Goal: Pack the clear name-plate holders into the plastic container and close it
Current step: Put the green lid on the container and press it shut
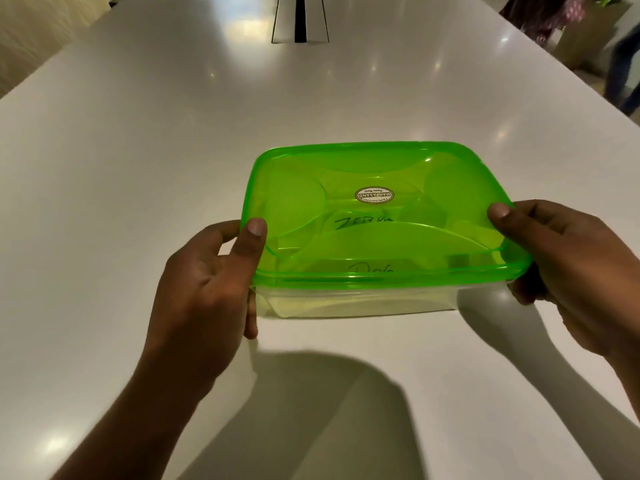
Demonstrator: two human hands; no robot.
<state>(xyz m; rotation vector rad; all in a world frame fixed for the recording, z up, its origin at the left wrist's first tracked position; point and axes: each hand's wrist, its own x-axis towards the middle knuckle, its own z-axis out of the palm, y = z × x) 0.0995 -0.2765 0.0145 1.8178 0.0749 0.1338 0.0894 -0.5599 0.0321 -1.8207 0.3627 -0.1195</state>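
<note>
A clear plastic container (360, 303) sits on the white table with a translucent green lid (346, 168) lying flat on top of it. Through the lid and the wall I see name-plate holders (367, 261) with handwritten names inside. My left hand (204, 282) grips the container's near left corner, thumb pressed on the lid's edge and fingers under the rim. At the near right corner my right hand (568, 271) holds it the same way, thumb on the lid. An oval brand sticker (374, 195) is on the lid's middle.
The white table (138, 150) stretches far ahead and to both sides. A dark cable slot with white flaps (300, 19) lies at the far centre. Beyond the table's right edge stand a person (623, 64) and a planter (585, 32).
</note>
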